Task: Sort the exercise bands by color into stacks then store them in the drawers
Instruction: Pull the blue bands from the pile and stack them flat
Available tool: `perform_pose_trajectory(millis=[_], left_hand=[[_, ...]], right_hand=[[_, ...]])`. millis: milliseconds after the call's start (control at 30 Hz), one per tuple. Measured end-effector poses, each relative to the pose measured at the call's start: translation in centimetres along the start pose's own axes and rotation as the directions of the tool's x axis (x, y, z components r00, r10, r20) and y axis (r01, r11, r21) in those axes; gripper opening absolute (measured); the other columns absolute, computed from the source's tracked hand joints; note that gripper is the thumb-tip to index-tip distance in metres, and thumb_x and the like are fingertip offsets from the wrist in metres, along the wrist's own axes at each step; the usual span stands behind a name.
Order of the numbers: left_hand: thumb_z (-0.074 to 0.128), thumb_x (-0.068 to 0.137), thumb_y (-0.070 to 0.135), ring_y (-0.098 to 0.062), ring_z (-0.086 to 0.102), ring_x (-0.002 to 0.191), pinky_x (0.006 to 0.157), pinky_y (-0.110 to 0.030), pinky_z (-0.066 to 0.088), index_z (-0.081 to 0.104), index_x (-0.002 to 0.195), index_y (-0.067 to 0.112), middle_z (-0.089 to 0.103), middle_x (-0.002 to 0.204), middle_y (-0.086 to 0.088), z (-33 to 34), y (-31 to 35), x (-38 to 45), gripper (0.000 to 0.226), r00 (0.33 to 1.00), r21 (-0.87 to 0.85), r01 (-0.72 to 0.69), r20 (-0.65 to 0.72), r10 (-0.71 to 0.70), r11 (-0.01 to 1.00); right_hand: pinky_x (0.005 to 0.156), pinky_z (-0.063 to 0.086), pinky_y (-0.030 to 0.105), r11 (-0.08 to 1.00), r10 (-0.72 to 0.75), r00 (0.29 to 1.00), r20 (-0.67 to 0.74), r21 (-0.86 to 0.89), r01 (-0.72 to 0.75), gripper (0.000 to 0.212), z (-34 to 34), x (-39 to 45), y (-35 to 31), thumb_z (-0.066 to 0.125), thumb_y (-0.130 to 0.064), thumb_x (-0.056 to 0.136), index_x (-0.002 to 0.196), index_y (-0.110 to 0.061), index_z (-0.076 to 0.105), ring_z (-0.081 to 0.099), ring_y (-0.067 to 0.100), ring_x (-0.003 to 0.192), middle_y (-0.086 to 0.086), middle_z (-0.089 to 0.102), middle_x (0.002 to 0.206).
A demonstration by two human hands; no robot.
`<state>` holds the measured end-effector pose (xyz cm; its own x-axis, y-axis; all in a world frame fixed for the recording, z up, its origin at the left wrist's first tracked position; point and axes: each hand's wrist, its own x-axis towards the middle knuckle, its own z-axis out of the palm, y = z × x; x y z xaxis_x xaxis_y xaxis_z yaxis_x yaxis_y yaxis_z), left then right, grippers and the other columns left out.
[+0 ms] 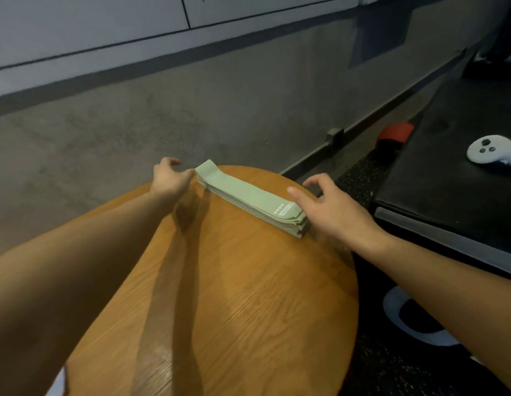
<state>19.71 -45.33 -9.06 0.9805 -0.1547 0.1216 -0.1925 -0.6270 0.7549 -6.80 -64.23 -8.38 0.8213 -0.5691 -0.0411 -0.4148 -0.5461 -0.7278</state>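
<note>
Nearest the camera, two bare forearms reach forward over a round wooden desk (234, 310) with an orange-brown grain, its top lit so that the left arm throws a long dark shadow across it. On the floor to the near right, partly hidden by the right forearm, lies a black and white shoe (411, 318) on dark speckled matting.

Further out, a stack of pale green exercise bands (251, 198) lies flat near the far edge of the desk, running diagonally from far left to near right. Small white printed marks show on the top band at its nearer end, and the layered edges of the bands below are visible there.

The right hand (334, 210) sits just beside the near-right end of the stack, its grip spread, fingers straight and fanned, with the forefinger over the top band; whether it touches cannot be told. The left hand (171, 178) is at the far-left end, its grip pinching the corner of the top band between thumb and fingertip, the other fingers loosely curled above.

To the right stands a black padded bench (448, 167) carrying a white handheld controller (491, 152). Beyond it, by the dark skirting, a red and black object (394, 134) rests on the floor. A grey concrete wall (163, 110) rises behind.
</note>
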Motion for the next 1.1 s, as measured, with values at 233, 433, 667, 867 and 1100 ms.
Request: perform_pose_trajectory(millis=[233,433,667,867,1100], left_hand=[[0.061,0.099,0.024,-0.016,0.059,0.112,0.087,-0.029,0.051,0.06,0.126,0.018,0.059,0.127,0.001,-8.7,-2.5,-9.5,0.028,0.972,0.023,-0.178,0.156,0.173,0.984],[0.064,0.097,0.015,-0.015,0.062,0.109,0.1,-0.034,0.049,0.066,0.112,0.014,0.067,0.114,0.0,-16.3,-7.2,-17.4,0.015,0.932,0.113,-0.3,0.246,0.266,0.947],[0.06,0.099,0.024,0.003,0.06,0.099,0.092,-0.021,0.048,0.068,0.111,0.025,0.067,0.111,0.014,-24.9,-14.4,-25.6,0.014,0.933,0.246,-0.341,0.205,0.295,0.907],[0.048,0.104,0.037,0.003,0.061,0.097,0.083,-0.02,0.05,0.063,0.115,0.032,0.063,0.105,0.023,-28.3,-19.7,-31.7,0.02,0.947,0.18,-0.291,0.194,0.256,0.94],[0.036,0.101,0.05,-0.009,0.06,0.111,0.099,-0.032,0.048,0.063,0.115,0.034,0.065,0.113,0.015,-26.9,-23.9,-34.4,0.034,0.97,-0.065,-0.224,0.082,0.229,0.973]], right_hand=[[0.059,0.043,0.033,0.932,-0.345,0.933,0.105,0.161,0.326,0.013,4.9,-5.2,-6.4,0.059,-0.041,0.096,0.095,-0.029,0.061,0.051,0.01,0.057,-0.008,0.054,0.06],[0.061,0.041,0.028,0.88,-0.475,0.829,0.293,0.173,0.443,0.009,10.5,-9.4,-11.5,0.063,-0.031,0.094,0.085,-0.031,0.062,0.051,0.007,0.06,-0.009,0.055,0.062],[0.055,0.041,0.021,0.789,-0.61,0.631,0.479,0.29,0.543,0.007,17.3,-16.2,-16.2,0.064,-0.02,0.094,0.092,-0.027,0.065,0.052,0.001,0.055,-0.003,0.064,0.071],[0.075,0.05,0.02,0.712,-0.681,0.496,0.538,0.332,0.618,0.018,22.6,-21.3,-16.9,0.065,-0.018,0.09,0.097,-0.035,0.062,0.064,0.004,0.089,-0.011,0.069,0.096],[0.099,0.044,0.028,0.554,-0.789,0.41,0.458,0.238,0.798,0.049,26.3,-23.4,-15.5,0.077,-0.048,0.081,0.124,-0.029,0.062,0.054,0.004,0.113,-0.011,0.062,0.124]])
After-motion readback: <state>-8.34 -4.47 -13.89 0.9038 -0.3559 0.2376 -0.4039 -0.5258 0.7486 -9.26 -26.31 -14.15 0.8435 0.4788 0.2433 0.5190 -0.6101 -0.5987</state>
